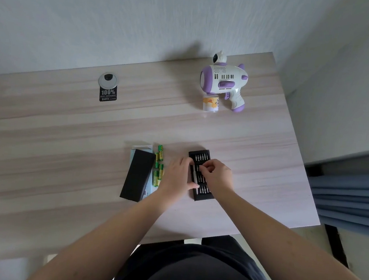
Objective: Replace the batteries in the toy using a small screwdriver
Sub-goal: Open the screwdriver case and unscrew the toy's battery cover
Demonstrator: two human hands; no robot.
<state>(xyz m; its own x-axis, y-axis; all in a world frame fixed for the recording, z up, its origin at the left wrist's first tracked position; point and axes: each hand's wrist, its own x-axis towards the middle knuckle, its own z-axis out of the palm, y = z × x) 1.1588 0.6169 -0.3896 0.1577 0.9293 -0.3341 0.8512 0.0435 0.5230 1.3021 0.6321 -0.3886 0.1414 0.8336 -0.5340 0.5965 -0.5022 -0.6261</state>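
Both hands (198, 175) over bit tray (200, 174), mid-table.

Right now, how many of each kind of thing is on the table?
Toy bubble gun: 1
Little bottle: 1
Green batteries: about 4; they overlap
Screwdriver bit tray: 1
Black box: 1
Black sticker: 1
Round desk hole cover: 1
Total: about 10

Pale wooden desk (66, 132), white wall (123, 19)
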